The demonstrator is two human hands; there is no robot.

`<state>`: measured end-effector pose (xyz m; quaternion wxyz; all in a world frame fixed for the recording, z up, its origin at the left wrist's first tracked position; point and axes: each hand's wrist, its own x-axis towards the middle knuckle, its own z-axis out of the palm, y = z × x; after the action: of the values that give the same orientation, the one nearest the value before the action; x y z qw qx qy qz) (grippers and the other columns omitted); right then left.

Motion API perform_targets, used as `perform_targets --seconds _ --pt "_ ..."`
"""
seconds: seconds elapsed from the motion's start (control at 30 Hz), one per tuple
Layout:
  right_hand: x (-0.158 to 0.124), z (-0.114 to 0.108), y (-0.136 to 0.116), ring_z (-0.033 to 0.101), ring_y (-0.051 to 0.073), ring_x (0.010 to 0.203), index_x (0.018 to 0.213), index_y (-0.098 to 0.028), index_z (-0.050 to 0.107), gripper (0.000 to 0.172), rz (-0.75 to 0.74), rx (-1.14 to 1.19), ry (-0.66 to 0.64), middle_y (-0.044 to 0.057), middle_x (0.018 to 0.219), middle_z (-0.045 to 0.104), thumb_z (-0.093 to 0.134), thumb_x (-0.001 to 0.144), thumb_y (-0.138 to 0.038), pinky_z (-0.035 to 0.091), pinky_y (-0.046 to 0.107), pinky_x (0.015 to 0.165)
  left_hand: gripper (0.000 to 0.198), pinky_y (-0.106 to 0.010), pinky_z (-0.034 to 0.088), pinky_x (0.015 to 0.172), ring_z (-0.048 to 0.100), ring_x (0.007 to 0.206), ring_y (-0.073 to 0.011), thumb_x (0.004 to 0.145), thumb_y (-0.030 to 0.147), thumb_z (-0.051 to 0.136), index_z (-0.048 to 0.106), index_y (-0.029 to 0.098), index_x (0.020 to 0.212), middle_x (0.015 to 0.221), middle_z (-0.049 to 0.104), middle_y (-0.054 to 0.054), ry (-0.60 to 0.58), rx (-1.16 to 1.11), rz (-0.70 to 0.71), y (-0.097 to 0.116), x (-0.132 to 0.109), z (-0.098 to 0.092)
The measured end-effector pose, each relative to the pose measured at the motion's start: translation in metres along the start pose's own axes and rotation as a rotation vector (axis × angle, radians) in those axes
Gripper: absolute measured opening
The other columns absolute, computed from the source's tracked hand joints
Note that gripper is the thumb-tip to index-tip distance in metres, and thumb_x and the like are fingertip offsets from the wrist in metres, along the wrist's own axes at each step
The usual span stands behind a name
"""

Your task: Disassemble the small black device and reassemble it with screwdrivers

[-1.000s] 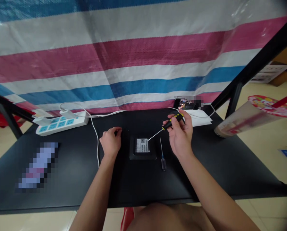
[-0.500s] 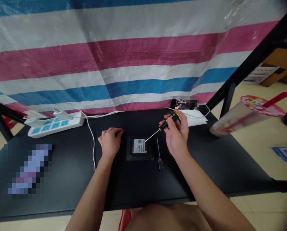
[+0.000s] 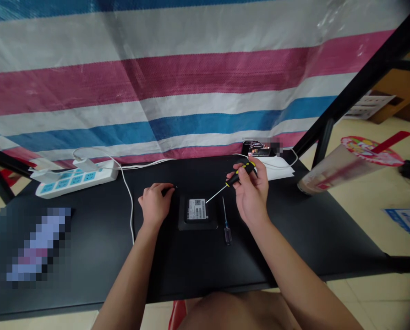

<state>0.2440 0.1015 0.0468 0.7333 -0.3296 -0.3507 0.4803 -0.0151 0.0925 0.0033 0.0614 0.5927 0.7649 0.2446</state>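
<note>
A small black flat box point(image 3: 197, 212) with a white barcode label lies on the black table point(image 3: 294, 238). My right hand point(image 3: 251, 192) grips a black-and-yellow screwdriver point(image 3: 238, 174), its thin shaft slanting down to the box's right upper edge. My left hand point(image 3: 155, 204) rests curled on the table just left of the box, fingertips pinched by its far left corner; what they hold is too small to make out. A second screwdriver point(image 3: 226, 224) with a dark handle lies on the table right of the box.
A white power strip point(image 3: 76, 178) with plugs sits at the back left, and a white cable point(image 3: 131, 201) runs past my left hand. A phone point(image 3: 258, 148) on white paper point(image 3: 280, 168) lies at the back right. A tilted drink cup point(image 3: 345, 167) appears at right. A striped tarp hangs behind.
The view has drifted a little; both hands hold the same positions by the box, the screwdriver tip staying at its right upper edge.
</note>
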Motion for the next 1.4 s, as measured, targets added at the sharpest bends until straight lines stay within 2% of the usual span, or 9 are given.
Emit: perform_targets --seconds 0.27,0.6,1.1,1.4 --pt "0.001 0.0 -0.001 0.071 0.014 0.082 0.123 -0.034 0.063 0.046 0.002 0.008 0.013 -0.002 0.103 0.072 0.086 0.083 -0.036 0.061 0.035 0.082 0.021 -0.042 0.048 0.091 0.068 0.111 -0.0325 0.093 0.041 0.073 0.083 0.031 0.108 0.121 0.078 -0.006 0.016 -0.012 -0.007 -0.001 -0.001 -0.005" --pt "0.001 0.0 -0.002 0.07 0.013 0.079 0.12 -0.035 0.065 0.045 0.007 0.007 0.016 -0.003 0.101 0.072 0.087 0.081 -0.036 0.061 0.033 0.079 0.019 -0.043 0.047 0.091 0.067 0.113 -0.0318 0.093 0.04 0.072 0.084 0.032 0.104 0.122 0.077 -0.006 0.0 0.01 -0.028 -0.003 -0.005 -0.011" --pt "0.0 0.001 -0.002 0.07 0.013 0.082 0.123 -0.034 0.063 0.047 0.017 0.012 0.02 -0.002 0.102 0.072 0.085 0.082 -0.036 0.061 0.033 0.081 0.02 -0.042 0.048 0.087 0.069 0.108 -0.0325 0.093 0.044 0.069 0.083 0.031 0.099 0.116 0.078 -0.004 0.034 0.032 0.001 -0.005 -0.001 -0.002" --pt "0.001 0.0 0.0 0.069 0.012 0.082 0.124 -0.036 0.062 0.04 0.005 0.004 -0.002 -0.003 0.103 0.07 0.08 0.087 -0.035 0.059 0.034 0.082 0.023 -0.042 0.049 0.086 0.069 0.107 -0.0318 0.093 0.045 0.067 0.083 0.03 0.099 0.116 0.078 -0.004 0.038 0.038 0.017 -0.005 -0.001 -0.001"
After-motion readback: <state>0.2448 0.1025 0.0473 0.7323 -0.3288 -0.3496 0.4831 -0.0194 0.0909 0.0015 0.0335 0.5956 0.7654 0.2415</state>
